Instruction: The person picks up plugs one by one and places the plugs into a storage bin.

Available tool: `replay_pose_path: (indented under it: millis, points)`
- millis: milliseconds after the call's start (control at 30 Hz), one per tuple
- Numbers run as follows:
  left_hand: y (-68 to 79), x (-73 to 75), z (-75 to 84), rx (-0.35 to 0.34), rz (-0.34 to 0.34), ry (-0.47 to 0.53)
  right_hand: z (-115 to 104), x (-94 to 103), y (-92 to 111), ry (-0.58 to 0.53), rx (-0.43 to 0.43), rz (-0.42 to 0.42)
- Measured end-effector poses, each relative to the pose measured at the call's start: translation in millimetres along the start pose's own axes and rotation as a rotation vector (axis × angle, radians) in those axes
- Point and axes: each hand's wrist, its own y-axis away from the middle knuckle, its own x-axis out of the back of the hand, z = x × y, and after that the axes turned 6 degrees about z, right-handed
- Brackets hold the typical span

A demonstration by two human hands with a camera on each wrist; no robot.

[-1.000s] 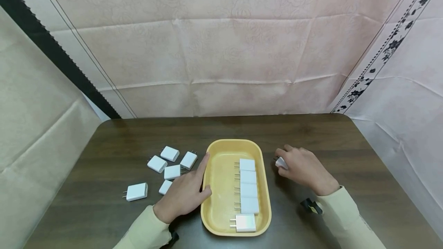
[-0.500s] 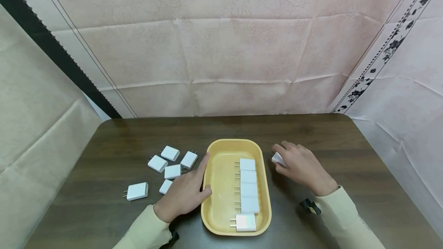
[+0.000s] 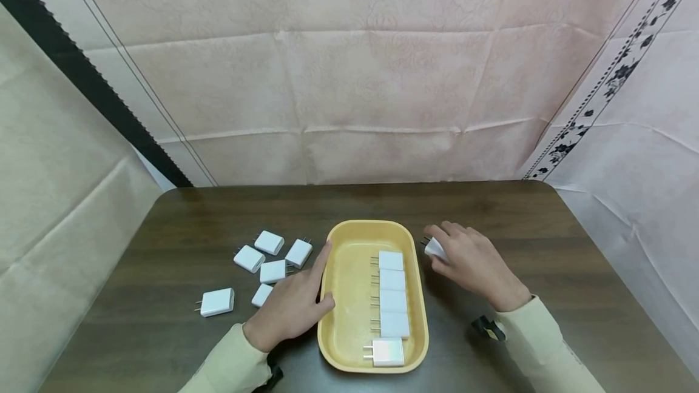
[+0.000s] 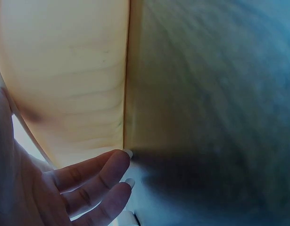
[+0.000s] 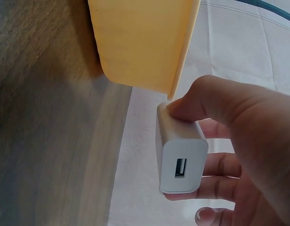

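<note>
My right hand (image 3: 468, 262) pinches a white USB wall charger (image 3: 436, 250) just right of the yellow tray (image 3: 344, 226). In the right wrist view, the thumb presses one side of this charger (image 5: 183, 165), fingers lie behind it, and its USB port faces the camera. My left hand (image 3: 289, 311) rests at the tray's left rim with its index finger straight along the edge and thumb over the rim. In the left wrist view, the other fingers (image 4: 95, 181) hang loosely beside the tray wall (image 4: 64, 70). Inside the tray, several chargers (image 3: 392, 300) stand in a column, prongs left.
Left of the tray lie several loose white chargers (image 3: 272, 271), one partly hidden by my left hand. Another charger (image 3: 216, 302) sits apart, farther left. The dark wooden table (image 3: 469, 199) ends at a pale cloth backdrop (image 3: 371, 90).
My right hand has moved a little left toward the tray, carrying the charger, which shows more clearly between the fingers. The left hand and the tray have stayed put.
</note>
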Motion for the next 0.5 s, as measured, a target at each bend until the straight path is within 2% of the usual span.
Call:
replay_pose_path:
  millis: [500]
  points:
    - [-0.6,2.3,0.7,-0.01,0.003,-0.018,-0.5,-0.4,-0.8,0.009,0.027,0.023]
